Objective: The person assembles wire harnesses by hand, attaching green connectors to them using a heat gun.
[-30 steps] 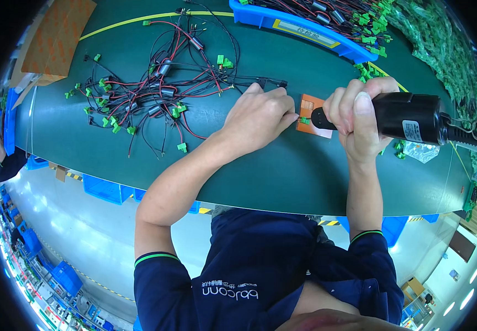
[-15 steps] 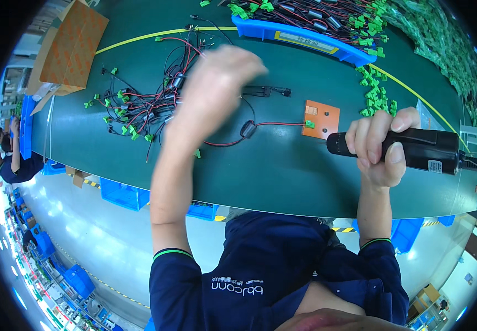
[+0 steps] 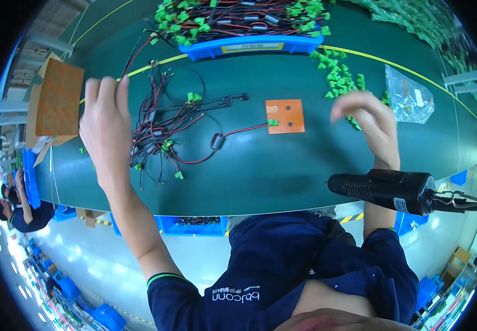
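My left hand (image 3: 106, 124) is closed around a red-and-black wire cable (image 3: 132, 58) at the left of the table. The cable's far end, with a green connector, extends toward the blue bin. My right hand (image 3: 373, 124) hovers by the loose green connectors (image 3: 335, 74), fingers curved and apart, holding nothing visible. Below it, the black electric screwdriver (image 3: 382, 190) hangs from a chain, released. An orange fixture plate (image 3: 293, 120) lies mid-table with a green connector (image 3: 272, 123) on it. That connector's red-and-black cable runs through a ferrite core (image 3: 217, 142) toward a tangled cable pile (image 3: 156, 124).
Along the far side stands a blue bin (image 3: 249, 49) heaped with cables. A clear plastic bag (image 3: 409, 99) lies at the right, and a cardboard box (image 3: 59, 99) stands at the left. Another person (image 3: 26, 212) is at the far left.
My right hand has let go of the screwdriver and moved up beside the green connectors. My left hand has swung left and holds a cable. The view has shifted.
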A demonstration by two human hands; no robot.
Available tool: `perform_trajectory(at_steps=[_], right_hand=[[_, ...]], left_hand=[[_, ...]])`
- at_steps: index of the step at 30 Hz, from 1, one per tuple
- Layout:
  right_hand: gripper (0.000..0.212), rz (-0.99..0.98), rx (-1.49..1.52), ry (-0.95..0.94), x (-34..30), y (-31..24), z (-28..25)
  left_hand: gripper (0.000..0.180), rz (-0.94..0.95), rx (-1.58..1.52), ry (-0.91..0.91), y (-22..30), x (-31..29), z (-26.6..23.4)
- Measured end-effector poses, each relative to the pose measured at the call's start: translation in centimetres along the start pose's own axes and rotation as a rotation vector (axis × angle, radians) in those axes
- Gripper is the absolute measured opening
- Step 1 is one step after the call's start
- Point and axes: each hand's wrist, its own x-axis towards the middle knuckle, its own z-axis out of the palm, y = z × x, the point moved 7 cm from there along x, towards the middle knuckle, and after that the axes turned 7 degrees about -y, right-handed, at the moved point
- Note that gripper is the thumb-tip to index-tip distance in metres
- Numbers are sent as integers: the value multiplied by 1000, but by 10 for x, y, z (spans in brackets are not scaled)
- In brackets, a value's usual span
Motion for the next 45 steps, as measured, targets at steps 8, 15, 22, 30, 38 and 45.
perform_trajectory(at_steps=[8,15,22,30,38,45], right_hand=[[43,-161,-1514,462,62,56,-50],[34,93,-1005,169,47,88,-41],[25,180,-969,191,27,69,-37],[16,110,-898,237,21,67,-47],[15,14,-1054,273,17,72,-50],[27,73,-766,441,20,78,-64]], left_hand=[[10,372,-632,-287,130,-46,59],[20,455,-606,-333,152,-54,82],[33,398,-723,-456,145,-53,92],[29,542,-488,-101,146,-16,90],[13,593,-255,-91,131,1,65],[18,326,-232,-481,115,-41,79]])
